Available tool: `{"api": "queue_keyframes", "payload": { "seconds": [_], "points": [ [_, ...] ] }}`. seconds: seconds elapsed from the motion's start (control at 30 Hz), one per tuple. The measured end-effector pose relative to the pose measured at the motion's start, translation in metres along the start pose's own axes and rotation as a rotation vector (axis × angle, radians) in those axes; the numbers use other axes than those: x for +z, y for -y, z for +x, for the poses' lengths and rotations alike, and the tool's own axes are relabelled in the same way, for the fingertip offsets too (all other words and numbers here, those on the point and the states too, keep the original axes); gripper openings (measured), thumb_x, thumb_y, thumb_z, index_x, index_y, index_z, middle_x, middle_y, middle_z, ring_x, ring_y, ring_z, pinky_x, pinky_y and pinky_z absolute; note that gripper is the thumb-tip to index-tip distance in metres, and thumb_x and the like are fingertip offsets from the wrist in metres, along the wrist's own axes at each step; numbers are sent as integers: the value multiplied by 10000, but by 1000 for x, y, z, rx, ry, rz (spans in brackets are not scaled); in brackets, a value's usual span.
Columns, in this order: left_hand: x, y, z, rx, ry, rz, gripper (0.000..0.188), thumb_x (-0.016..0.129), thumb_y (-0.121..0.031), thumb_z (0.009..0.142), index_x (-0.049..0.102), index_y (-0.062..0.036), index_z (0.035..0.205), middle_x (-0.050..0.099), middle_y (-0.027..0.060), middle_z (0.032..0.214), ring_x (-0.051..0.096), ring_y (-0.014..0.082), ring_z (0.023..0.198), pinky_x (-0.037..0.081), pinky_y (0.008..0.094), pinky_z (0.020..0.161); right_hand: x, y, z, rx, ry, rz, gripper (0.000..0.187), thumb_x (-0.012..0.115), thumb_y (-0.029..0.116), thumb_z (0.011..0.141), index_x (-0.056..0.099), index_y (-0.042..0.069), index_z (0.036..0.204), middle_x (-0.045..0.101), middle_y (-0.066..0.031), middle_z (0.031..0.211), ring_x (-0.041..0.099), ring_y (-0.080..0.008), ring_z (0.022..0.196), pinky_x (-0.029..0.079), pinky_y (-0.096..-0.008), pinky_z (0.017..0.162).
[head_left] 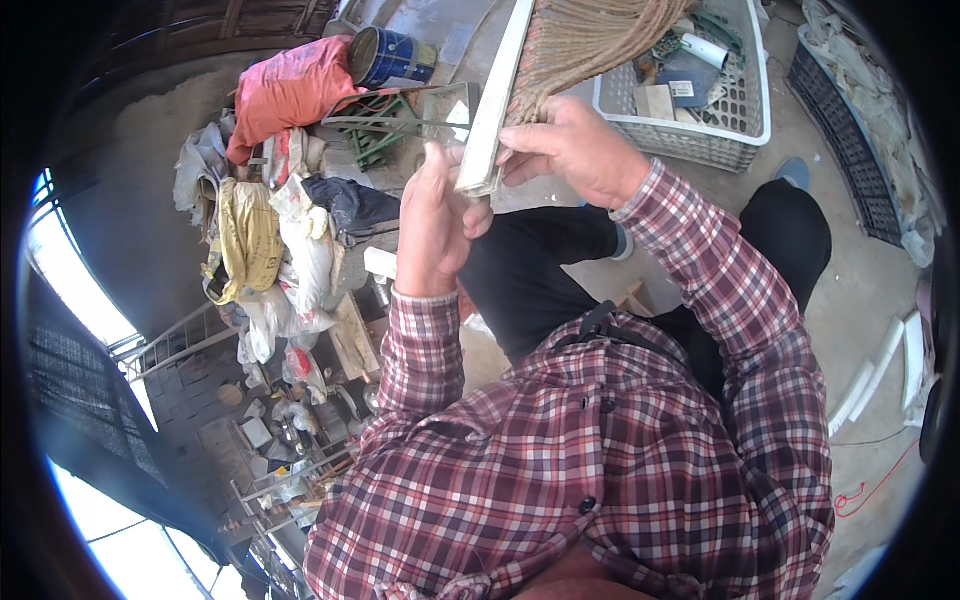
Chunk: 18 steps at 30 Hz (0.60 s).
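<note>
A long white channel strip (494, 108) runs from the top edge down towards me, its near end tilted over my lap. My left hand (437, 222) is closed around the left side of that end, thumb up along the strip. From the strip's right side spreads a thick row of brown twisted cords (590, 42). My right hand (578, 150) pinches the nearest cords where they meet the strip's edge. Its fingertips touch the strip, and exactly what lies between them is partly hidden.
A white perforated plastic crate (690, 145) with assorted parts stands ahead right, a dark crate (845, 135) beyond it. On the left are a blue bucket (392, 58), a red sack (298, 92), a yellow sack (247, 235) and a green metal frame (378, 130). White strips (866, 385) lie at right.
</note>
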<state>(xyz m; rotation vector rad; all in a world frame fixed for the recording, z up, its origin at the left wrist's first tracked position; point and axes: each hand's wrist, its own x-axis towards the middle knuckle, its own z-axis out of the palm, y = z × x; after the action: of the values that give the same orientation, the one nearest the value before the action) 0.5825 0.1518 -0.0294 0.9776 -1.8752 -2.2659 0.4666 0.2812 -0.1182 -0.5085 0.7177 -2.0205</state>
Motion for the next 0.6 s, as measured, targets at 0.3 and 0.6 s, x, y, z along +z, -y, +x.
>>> {"api": "queue_keyframes", "payload": {
  "seconds": [0.3, 0.6],
  "points": [
    [28, 39, 17, -148, 150, 64, 286, 484, -267, 996, 521, 16, 997, 562, 81, 787, 465, 122, 509, 372, 236, 430, -21, -19, -44, 196, -245, -108, 335, 591, 330, 934, 597, -3, 896, 576, -32, 731, 591, -127, 565, 495, -253, 471],
    [51, 67, 22, -103, 150, 64, 242, 505, -230, 983, 507, 12, 974, 545, 70, 746, 465, 122, 494, 370, 250, 427, -33, -36, -69, 195, -352, 66, 331, 556, 334, 961, 543, 46, 800, 442, 33, 588, 358, -53, 416, 278, -229, 372]
  ]
}}
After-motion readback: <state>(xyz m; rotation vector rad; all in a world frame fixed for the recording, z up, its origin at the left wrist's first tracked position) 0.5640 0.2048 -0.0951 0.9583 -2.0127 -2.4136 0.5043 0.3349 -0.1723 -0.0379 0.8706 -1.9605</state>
